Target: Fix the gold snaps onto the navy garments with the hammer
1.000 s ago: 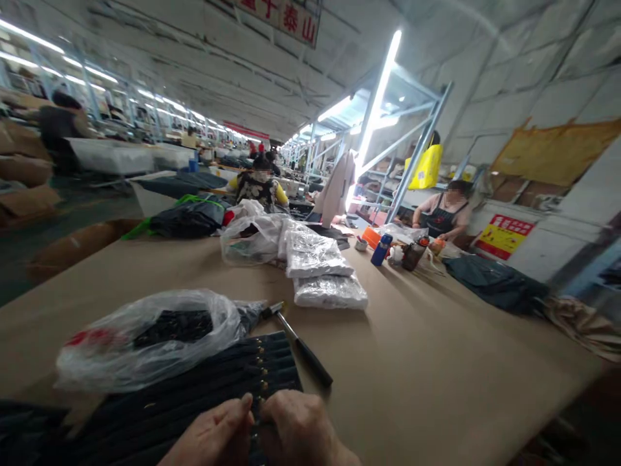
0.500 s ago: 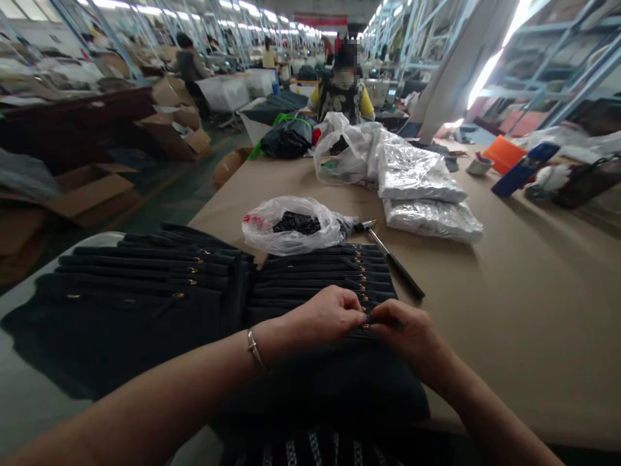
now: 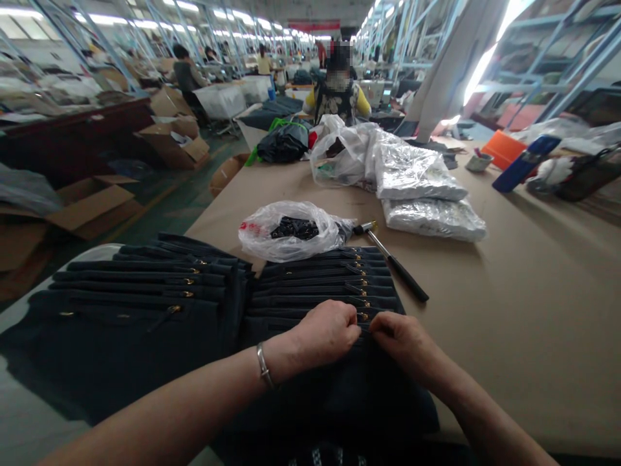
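Note:
My left hand (image 3: 330, 331) is closed, thumb against curled fingers, at the front zipper of a stack of dark fabric panels (image 3: 291, 303). Beside it, my right hand (image 3: 410, 340) is closed in a pinch a small gap away. Both sets of fingertips hide whatever lies between them. A gold zipper slider (image 3: 363, 316) shows just behind the fingers, and more sliders run up the right side of the stack. A second fan of dark zippered panels (image 3: 130, 323) lies to the left. Behind the stack sits a clear plastic bag (image 3: 252, 243) holding small black pieces (image 3: 295, 228).
A hammer (image 3: 400, 268) with a black handle lies right of the stack. Plastic-wrapped packs (image 3: 422, 171) stand further back on the brown tabletop (image 3: 524, 310). A blue case (image 3: 526, 165) and a small cup (image 3: 479, 162) are at the right. Another person (image 3: 336, 97) sits beyond the table.
The view has shifted slightly, so the table appears lower. My hands have drawn a little nearer to me, and the gold slider between the fingertips is now covered.

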`<state>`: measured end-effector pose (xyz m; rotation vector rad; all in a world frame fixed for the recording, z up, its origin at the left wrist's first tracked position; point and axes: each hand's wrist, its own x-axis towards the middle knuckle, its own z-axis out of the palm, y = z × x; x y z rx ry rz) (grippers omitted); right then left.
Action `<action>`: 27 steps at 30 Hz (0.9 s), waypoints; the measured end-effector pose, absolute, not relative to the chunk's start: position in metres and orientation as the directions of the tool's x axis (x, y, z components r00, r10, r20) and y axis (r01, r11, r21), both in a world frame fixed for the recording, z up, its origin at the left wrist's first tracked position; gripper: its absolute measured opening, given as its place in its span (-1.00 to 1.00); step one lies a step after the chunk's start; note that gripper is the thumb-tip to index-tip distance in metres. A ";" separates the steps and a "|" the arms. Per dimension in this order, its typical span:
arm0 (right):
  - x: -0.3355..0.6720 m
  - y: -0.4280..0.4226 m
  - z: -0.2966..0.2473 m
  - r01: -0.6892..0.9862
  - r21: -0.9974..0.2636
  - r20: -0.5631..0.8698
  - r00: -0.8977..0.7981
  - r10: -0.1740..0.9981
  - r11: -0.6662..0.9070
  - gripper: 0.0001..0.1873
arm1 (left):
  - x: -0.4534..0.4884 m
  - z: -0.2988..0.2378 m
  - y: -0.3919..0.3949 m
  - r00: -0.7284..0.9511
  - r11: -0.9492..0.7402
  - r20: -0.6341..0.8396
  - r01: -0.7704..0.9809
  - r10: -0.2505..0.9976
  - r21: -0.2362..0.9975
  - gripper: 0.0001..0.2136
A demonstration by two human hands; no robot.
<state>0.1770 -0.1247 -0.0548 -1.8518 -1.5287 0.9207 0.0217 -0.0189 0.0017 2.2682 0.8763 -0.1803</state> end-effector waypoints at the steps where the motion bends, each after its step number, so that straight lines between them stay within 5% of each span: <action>1: 0.176 -0.124 -0.055 0.621 -0.760 -0.156 0.113 0.981 -0.192 -0.88 | 0.022 0.002 -0.019 0.763 -0.548 -0.352 0.639 0.543 0.540 -0.84; 8: 0.172 -0.119 -0.060 0.734 -0.647 -0.164 0.129 0.978 -0.205 -0.87 | 0.025 0.011 -0.025 0.766 -0.660 -0.360 0.642 0.532 0.391 -0.82; 21: 0.183 -0.122 -0.055 0.591 -0.787 -0.141 0.103 0.985 -0.174 -0.91 | 0.015 0.019 -0.015 0.744 -0.736 -0.324 0.654 0.584 0.176 -0.77; 24: 0.208 -0.119 -0.056 0.589 -0.784 -0.073 0.227 0.971 -0.197 -0.88 | 0.024 0.028 -0.006 0.747 -0.735 -0.217 0.662 0.629 0.147 -0.69; 27: 0.235 -0.107 -0.064 0.726 -0.644 0.034 0.340 0.940 -0.239 -0.79 | 0.044 0.023 0.003 0.771 -0.765 -0.016 0.634 0.637 0.112 -0.57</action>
